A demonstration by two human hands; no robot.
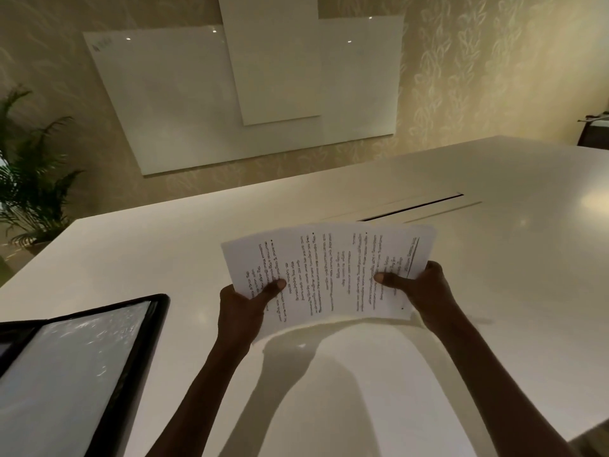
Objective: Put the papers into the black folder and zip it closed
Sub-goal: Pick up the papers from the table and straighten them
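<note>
I hold a stack of printed papers point(329, 268) above the white table point(478, 258), with the sheets turned sideways. My left hand point(245, 305) grips their left end, thumb on top. My right hand point(418, 286) grips the right end, thumb pressed on the text. The black folder point(79, 367) lies open at the lower left of the table. Its clear plastic inner sleeve faces up, and part of it runs out of view.
A narrow dark cable slot point(412, 207) cuts into the table just beyond the papers. White glass boards point(230, 94) hang on the patterned wall behind. A potted palm point(29, 179) stands at the far left. A dark piece of furniture point(596, 133) sits at the right edge.
</note>
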